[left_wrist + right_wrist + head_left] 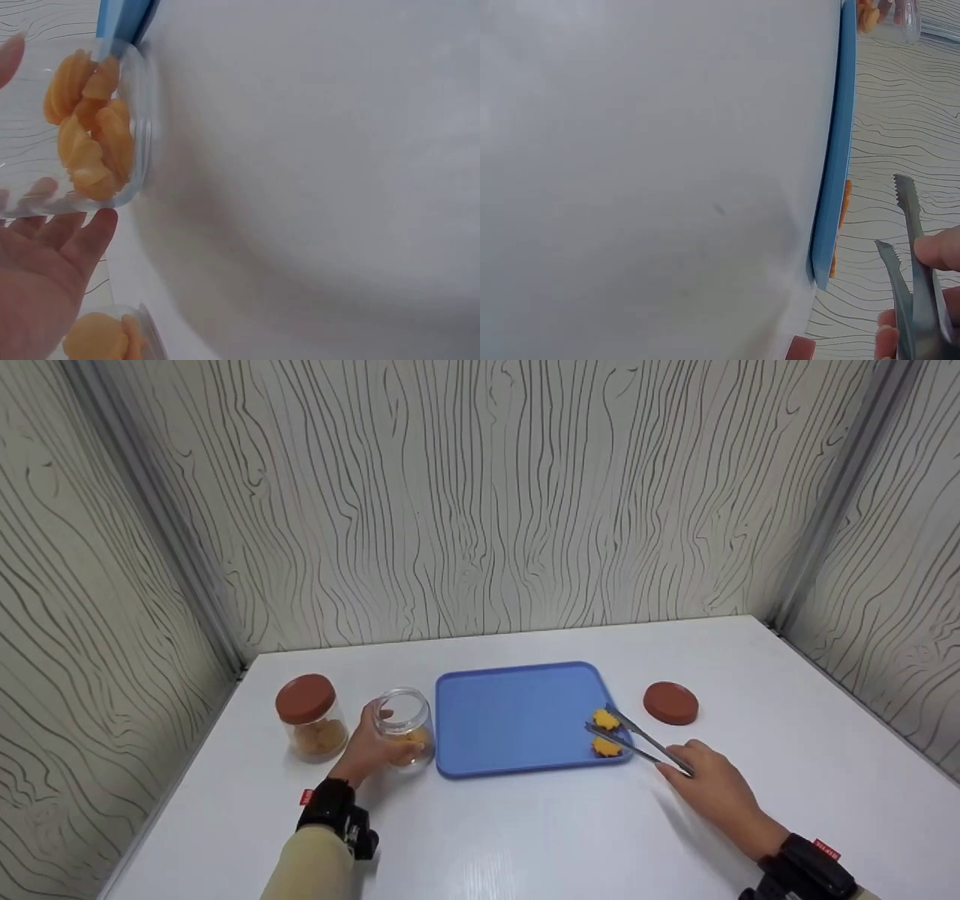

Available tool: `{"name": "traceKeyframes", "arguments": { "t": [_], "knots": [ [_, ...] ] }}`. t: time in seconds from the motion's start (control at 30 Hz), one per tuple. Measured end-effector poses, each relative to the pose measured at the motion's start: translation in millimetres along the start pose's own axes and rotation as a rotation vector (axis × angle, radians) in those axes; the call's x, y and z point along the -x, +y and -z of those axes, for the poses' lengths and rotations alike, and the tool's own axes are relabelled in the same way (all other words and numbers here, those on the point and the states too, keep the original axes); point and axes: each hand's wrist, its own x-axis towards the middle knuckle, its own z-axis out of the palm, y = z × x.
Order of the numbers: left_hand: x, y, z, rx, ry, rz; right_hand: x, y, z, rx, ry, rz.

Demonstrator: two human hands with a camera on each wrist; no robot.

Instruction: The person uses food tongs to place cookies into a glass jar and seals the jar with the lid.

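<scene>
Head view: serrated metal tongs point(637, 737), flat blue tray point(502, 720).

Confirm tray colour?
Blue tray, plain with no pattern; the head view shows it best.

right wrist view: tongs point(919, 300) cut off by bottom edge.
</scene>
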Motion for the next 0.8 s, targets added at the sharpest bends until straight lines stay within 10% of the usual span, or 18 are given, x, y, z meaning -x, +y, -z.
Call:
{"name": "traceKeyframes", "arguments": {
  "t": [0.8],
  "knots": [
    [1.2,1.1,0.2,0.026,-0.004,-0.015,-0.5,8.8,-0.2,0.063,-0.091,-0.002]
  ]
}}
